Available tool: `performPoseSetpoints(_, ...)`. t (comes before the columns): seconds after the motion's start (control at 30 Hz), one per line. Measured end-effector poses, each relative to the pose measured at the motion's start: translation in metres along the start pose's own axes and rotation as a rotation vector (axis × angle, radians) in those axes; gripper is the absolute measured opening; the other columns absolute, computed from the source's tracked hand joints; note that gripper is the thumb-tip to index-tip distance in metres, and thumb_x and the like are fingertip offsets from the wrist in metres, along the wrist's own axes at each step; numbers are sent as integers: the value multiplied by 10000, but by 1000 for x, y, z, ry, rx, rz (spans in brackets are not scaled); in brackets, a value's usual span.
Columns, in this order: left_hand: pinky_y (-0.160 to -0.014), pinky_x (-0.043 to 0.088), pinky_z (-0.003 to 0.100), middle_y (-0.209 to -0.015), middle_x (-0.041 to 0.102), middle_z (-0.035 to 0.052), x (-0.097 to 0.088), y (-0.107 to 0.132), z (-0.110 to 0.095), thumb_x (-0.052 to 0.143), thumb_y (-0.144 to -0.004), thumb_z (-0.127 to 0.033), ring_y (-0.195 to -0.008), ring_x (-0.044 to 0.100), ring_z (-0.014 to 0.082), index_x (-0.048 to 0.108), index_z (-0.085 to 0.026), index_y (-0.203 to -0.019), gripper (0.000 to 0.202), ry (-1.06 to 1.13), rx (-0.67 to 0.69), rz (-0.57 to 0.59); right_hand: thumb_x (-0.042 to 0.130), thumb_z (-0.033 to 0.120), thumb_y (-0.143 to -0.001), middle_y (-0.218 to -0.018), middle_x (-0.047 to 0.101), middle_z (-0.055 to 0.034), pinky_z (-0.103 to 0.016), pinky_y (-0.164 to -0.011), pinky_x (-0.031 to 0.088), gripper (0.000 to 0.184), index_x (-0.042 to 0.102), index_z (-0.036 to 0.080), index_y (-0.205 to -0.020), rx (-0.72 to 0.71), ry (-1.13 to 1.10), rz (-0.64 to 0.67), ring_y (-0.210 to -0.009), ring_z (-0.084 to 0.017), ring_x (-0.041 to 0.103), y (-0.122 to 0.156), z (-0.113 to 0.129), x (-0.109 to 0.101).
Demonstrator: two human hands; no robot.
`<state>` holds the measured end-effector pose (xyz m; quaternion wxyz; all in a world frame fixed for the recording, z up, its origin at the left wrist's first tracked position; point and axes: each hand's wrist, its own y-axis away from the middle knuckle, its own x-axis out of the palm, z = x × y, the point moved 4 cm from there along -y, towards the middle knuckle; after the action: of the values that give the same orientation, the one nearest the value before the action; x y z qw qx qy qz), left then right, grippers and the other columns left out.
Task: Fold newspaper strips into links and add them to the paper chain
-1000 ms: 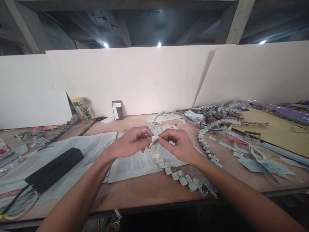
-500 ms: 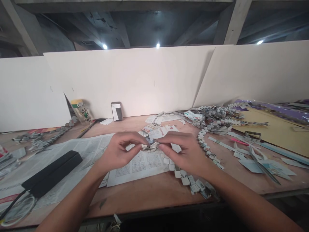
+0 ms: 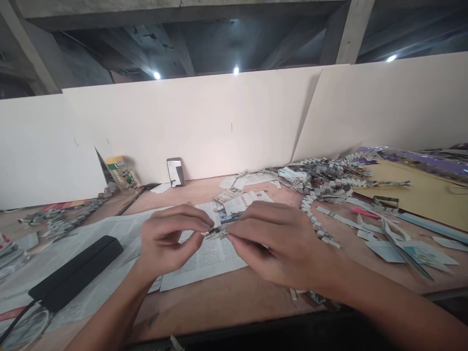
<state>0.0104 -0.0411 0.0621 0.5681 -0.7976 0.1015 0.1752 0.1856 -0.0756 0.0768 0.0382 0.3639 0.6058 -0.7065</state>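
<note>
Between left hand [image 3: 170, 239] and right hand [image 3: 278, 243], both pinching it, the folded paper [image 3: 218, 233] looks light, creasable and easily torn, best held near its ends.

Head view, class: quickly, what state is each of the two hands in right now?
Left hand: closed, thumb and finger pinching folded paper.
Right hand: closed, pinching the same folded paper from the other side.
</note>
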Motion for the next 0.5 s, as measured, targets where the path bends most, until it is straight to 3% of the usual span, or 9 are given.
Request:
performPoseSetpoints(0.2,-535,533,262,-770,680,37,0,0,-14,614,-696,-51,-664,643,161,673,-240,-801,224,-159,160,-20,508,112,-836,-676,602,-18,-248,-541,414,152,607,213,-778,-76,-27,37,-588,-112,526,2,-2,-4)
performPoseSetpoints(0.37,-526,534,258,-775,661,34,2,1,-14,592,-667,10,-671,643,160,661,-232,-840,306,-151,177,-43,530,112,-819,-717,599,-20,-270,-593,444,117,596,207,-806,-179,45,42,-604,-120,493,9,-2,1)
performPoseSetpoints(0.5,-538,540,250,-783,661,28,3,3,-14,590,-682,5,-663,655,154,653,-219,-837,280,-140,178,-46,534,88,-813,-706,573,-11,-273,-549,411,121,589,196,-809,-232,101,59,-568,-111,446,10,0,1)
